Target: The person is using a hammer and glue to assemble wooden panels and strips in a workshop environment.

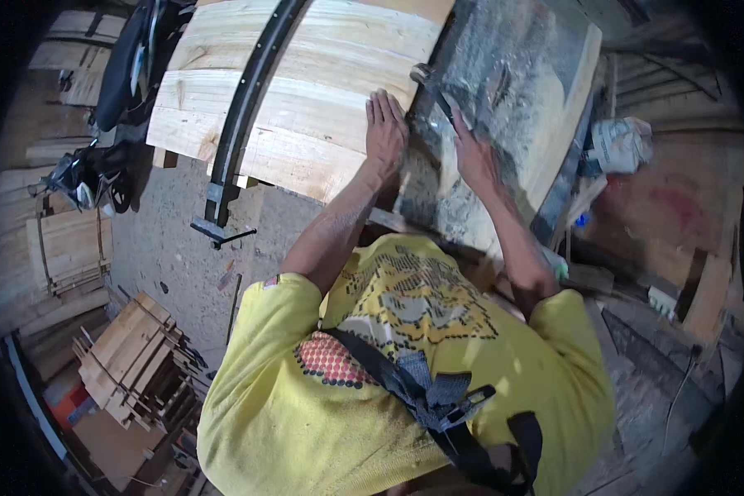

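A wide pale panel of wooden boards (322, 107) lies before me, with a long black bar clamp (252, 83) across it. My left hand (386, 132) rests flat near the panel's right edge, fingers stretched out and holding nothing. In my right hand (476, 161) is a hammer (445, 106), gripped by its dark handle. The hammer's head is just beside the panel's right edge, ahead of my left fingers. Under my right hand is a worn, stained work surface (512, 107); the fingers wrapped round the handle are partly hidden.
The clamp's end with its crank handle (223, 236) juts out past the panel's near edge. Stacked boards (140, 355) stand at lower left, and a motorbike (128, 66) is at upper left. A white plastic bag (622, 145) lies right of the work surface.
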